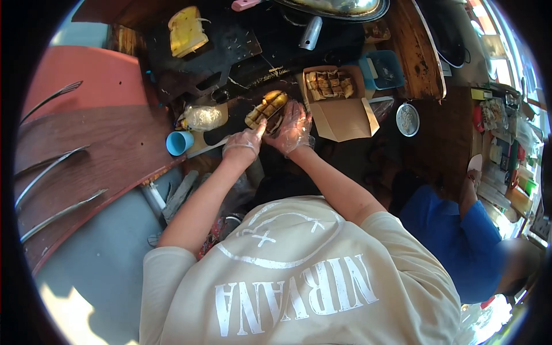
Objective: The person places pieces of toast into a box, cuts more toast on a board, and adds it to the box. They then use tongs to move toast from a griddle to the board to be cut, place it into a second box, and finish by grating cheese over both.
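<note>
A browned, toasted bread (267, 110) cut into chunks lies in front of me on the dark worktop. My left hand (244, 141), in a clear plastic glove, presses its fingers against the near end of the bread. Along the bread's right side lies my right hand (292, 129), also gloved, its fingers wrapped against it. What is under the fingers is partly hidden. To the right, an open cardboard box (347, 119) contains similar cut toasted pieces (329, 84).
A yellow-topped bread slice (187, 32) lies on the griddle (230, 49) at upper left. Nearby are a blue cup (179, 143), a wrapped clear bag (205, 118), a blue container (382, 70) and a metal-handled pan lid (311, 33). Another person in blue (454, 241) is at right.
</note>
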The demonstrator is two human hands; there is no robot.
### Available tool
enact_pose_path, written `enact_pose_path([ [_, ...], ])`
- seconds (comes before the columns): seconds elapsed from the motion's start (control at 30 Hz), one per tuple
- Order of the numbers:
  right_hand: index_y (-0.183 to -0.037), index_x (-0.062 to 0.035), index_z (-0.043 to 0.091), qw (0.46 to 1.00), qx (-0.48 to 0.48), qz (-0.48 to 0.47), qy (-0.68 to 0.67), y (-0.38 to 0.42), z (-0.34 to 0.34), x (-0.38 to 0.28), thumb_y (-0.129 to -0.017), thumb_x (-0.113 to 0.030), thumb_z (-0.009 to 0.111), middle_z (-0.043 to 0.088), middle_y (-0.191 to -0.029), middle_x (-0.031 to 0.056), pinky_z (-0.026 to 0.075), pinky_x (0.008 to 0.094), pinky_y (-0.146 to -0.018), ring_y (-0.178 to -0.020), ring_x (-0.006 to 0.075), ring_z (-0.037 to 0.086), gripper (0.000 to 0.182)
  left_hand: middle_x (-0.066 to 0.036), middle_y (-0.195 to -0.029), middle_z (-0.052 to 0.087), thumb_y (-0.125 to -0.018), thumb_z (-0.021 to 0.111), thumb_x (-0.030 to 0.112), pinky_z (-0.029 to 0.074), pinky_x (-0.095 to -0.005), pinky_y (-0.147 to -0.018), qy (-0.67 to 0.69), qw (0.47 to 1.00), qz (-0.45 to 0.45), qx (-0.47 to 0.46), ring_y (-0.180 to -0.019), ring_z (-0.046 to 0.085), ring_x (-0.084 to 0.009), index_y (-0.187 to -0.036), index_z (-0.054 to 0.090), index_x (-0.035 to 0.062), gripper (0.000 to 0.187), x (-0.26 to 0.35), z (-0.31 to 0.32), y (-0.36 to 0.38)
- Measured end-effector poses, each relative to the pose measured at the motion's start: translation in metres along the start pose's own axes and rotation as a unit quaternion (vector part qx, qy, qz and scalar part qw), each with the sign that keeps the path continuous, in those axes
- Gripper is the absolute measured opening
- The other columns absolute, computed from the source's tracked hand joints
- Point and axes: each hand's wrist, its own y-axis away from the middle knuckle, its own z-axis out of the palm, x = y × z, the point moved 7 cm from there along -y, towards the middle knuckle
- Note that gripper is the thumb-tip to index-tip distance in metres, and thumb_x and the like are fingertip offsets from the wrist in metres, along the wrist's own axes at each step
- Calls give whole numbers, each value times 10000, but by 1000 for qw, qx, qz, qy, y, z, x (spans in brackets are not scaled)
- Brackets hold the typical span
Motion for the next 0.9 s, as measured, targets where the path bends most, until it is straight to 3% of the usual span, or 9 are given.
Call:
enact_pose_path([
  [0.2,-1481,87,177,999,33,-16,-24,0,1,0,-645,-671,698,235,-1526,227,161,549,-1158,-1435,359,163,1243,-172,-987,662,-935,456,155,550,-456,-738,-2,1000,15,19,-853,683,-348,-1464,372,263,547,-4,-3,8],
  [0.33,-1472,93,171,999,30,-13,-20,0,1,-1,-656,-619,705,226,-1525,230,152,554,-1158,-1433,360,159,1208,-169,-987,646,-942,456,161,555,-451,-705,5,1000,6,-5,-837,685,-348,-1477,335,273,559,-20,35,15],
  [0.5,-1470,92,167,997,55,-12,-45,-1,6,0,-652,-612,707,222,-1527,228,144,554,-1160,-1432,363,158,1207,-177,-990,635,-898,509,141,558,-471,-673,24,999,20,31,-797,677,-365,-1501,277,292,664,-24,48,9],
  [0.6,-1470,88,170,997,60,-11,-51,2,6,1,-651,-621,705,223,-1526,230,146,553,-1158,-1429,365,161,1209,-150,-935,632,-932,518,209,557,-463,-646,20,999,20,35,-769,679,-349,-1487,295,306,606,-29,47,15],
  [0.83,-1465,84,189,997,70,-27,-36,0,7,-1,-649,-616,713,241,-1513,236,162,553,-1155,-1422,365,176,1196,-143,-941,639,-906,566,190,560,-466,-675,49,994,39,90,-782,680,-352,-1494,285,309,662,-18,40,6],
  [0.9,-1465,84,188,995,81,-28,-43,0,5,2,-647,-613,715,248,-1509,235,166,553,-1154,-1420,365,182,1197,-146,-937,640,-897,560,154,558,-468,-700,32,999,6,34,-799,680,-355,-1494,285,312,676,-27,36,26],
])
